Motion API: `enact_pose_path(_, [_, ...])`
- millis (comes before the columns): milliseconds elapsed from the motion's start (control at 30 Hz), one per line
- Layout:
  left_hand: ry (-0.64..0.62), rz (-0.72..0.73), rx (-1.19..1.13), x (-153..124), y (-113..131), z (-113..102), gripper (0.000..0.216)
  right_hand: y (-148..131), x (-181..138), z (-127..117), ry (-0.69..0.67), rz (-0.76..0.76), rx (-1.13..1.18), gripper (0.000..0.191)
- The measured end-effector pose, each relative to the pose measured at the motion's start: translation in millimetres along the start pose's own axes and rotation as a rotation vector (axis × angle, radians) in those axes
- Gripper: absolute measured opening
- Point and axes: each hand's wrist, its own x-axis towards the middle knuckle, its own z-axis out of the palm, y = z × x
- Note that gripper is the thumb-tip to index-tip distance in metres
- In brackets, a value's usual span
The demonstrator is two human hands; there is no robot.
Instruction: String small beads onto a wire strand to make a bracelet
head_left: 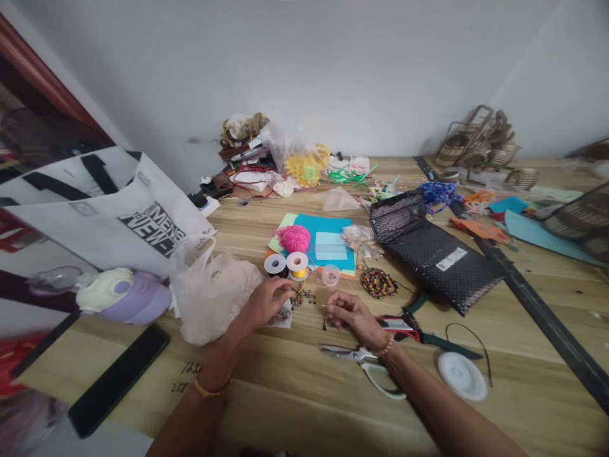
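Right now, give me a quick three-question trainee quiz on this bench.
1. True or false: the scissors lie beside the right hand.
2. The left hand is nearest to: A) loose beads B) pink yarn C) phone.
3. What colour thread is on the spool next to the black spool?
Key: 1 true; 2 A; 3 yellow.

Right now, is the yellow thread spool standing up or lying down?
Upright: the yellow spool stands on end, round white flange facing up, beside the black spool.
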Motion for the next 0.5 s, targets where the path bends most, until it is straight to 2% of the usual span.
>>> enact_pose_path(133, [-0.076, -0.026, 0.126, -7.0, -2.0, -12.9, 0.025, -1.8, -0.7, 0.7, 0.003, 0.0, -0.004, 0.037])
enact_pose_path(267, [-0.102, -0.058, 0.26, -15.5, 1.9, -20.0, 0.027, -1.7, -0.9, 0.5, -0.002, -0.005, 0.002, 0.038])
enact_pose_path(400, [-0.166, -0.038, 0.307, -31.2, -0.6, -24.4, 0.045, -0.9, -0.5, -0.5, -0.006, 0.007, -0.012, 0.038])
enact_pose_path(500, [-0.148, -0.055, 0.367, -48.5, -13.7, -20.8, 0.058, -0.6, 0.2, -0.9, -0.003, 0.01, -0.018, 0.039])
